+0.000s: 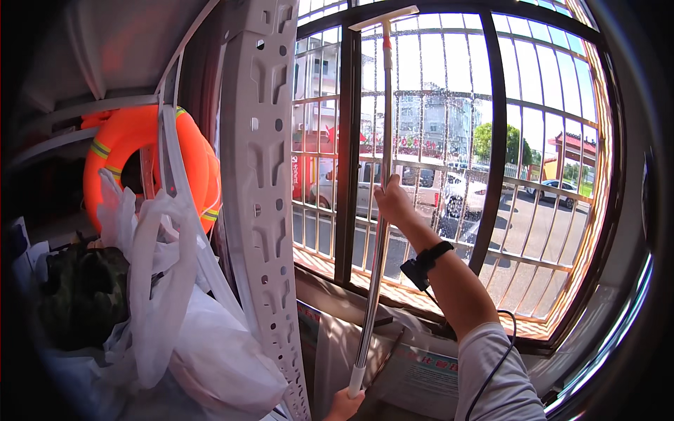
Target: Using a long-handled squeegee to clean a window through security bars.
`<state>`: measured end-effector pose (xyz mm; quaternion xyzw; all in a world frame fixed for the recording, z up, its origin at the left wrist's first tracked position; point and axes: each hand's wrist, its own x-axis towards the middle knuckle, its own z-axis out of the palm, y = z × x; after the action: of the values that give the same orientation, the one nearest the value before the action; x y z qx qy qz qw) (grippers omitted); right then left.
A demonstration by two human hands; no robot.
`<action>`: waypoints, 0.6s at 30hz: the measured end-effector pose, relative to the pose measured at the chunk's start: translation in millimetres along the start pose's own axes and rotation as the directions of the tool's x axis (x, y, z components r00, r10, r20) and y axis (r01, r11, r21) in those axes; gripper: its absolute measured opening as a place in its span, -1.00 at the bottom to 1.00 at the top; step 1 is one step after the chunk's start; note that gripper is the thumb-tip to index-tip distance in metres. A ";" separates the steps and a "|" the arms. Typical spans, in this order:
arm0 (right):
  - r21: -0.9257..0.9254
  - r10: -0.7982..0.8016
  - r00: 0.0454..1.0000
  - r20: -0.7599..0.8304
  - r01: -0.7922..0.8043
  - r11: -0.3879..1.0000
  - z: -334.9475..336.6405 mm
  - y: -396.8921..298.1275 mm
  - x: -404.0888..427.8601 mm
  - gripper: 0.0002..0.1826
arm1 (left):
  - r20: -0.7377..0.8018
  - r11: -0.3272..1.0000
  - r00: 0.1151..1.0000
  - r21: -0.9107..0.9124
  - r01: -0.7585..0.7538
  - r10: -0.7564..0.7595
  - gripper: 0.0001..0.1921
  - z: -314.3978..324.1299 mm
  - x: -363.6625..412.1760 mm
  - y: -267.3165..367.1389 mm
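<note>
A long-handled window squeegee (380,252) with a metal pole stands almost upright in front of the window. Its pale head (384,19) is at the top of the middle pane (432,131), and whether it touches the glass I cannot tell. My right hand (395,202) grips the pole about halfway up. Around the pole's white lower end closes my left hand (346,405), partly cut off by the bottom edge of the view. Water drops cover much of the middle pane. A black strap with a small device (425,264) is on my right wrist.
A perforated metal shelf post (258,200) rises close on the left. Behind it are orange life rings (192,158), white plastic bags (221,347) and a camouflage item (84,294). Metal bars (547,184) stand outside the window. Below the sill leans a printed board (426,376).
</note>
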<state>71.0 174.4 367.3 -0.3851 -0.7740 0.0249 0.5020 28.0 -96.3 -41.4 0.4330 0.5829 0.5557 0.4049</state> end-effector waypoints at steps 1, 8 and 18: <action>-0.001 0.000 1.000 -0.004 0.000 1.000 0.9 0.5 -2.7 -0.54 | -0.003 1.000 1.000 0.016 -0.021 0.021 -0.78 -1.3 -1.8 -1.3; 0.006 -0.024 0.999 -0.043 0.025 1.000 8.0 4.3 -26.7 -0.56 | -0.011 0.991 0.997 0.104 -0.078 0.080 -0.77 -6.3 -18.6 -19.8; 0.068 0.087 0.996 0.030 -0.088 0.994 27.8 17.9 -99.7 -0.63 | 0.048 0.993 0.992 -0.004 0.120 -0.119 -0.85 -10.8 -52.6 -53.9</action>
<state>79.0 134.7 270.4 -0.4006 -0.7617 0.0789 0.5030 30.4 -150.1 -95.1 0.4092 0.5961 0.5219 0.4526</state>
